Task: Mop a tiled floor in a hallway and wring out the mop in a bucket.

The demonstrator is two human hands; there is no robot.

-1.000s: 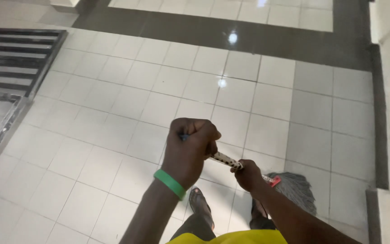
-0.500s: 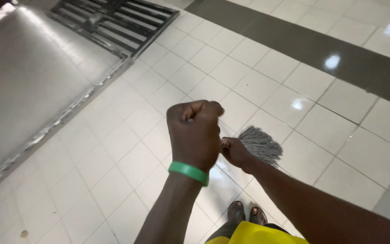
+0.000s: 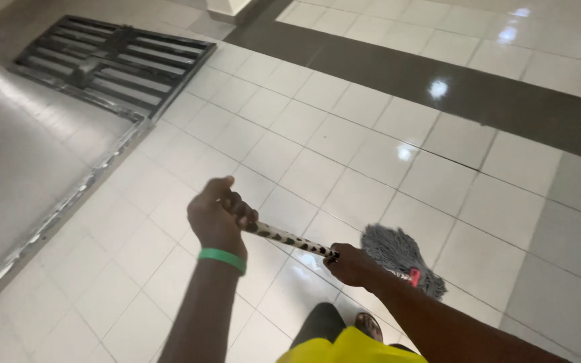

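I hold a mop with both hands. My left hand [image 3: 218,216], with a green band on the wrist, grips the top end of the white, dark-spotted handle [image 3: 288,238]. My right hand [image 3: 352,263] grips the same handle lower down, close to the head. The grey string mop head [image 3: 398,254] lies on the white tiled floor [image 3: 344,154] just right of my right hand, with a red collar where it joins the handle.
A dark metal floor grate [image 3: 112,64] lies at the upper left. A metal strip [image 3: 55,215] runs diagonally along the left beside a smooth grey surface [image 3: 15,148]. A dark tile band [image 3: 479,94] crosses the floor at the top. My foot [image 3: 366,324] shows at the bottom.
The view swung back to the right. My left hand dropped lower and to the left, so the spotted handle shows between my hands. The mop head now lies further to the right and closer to me.
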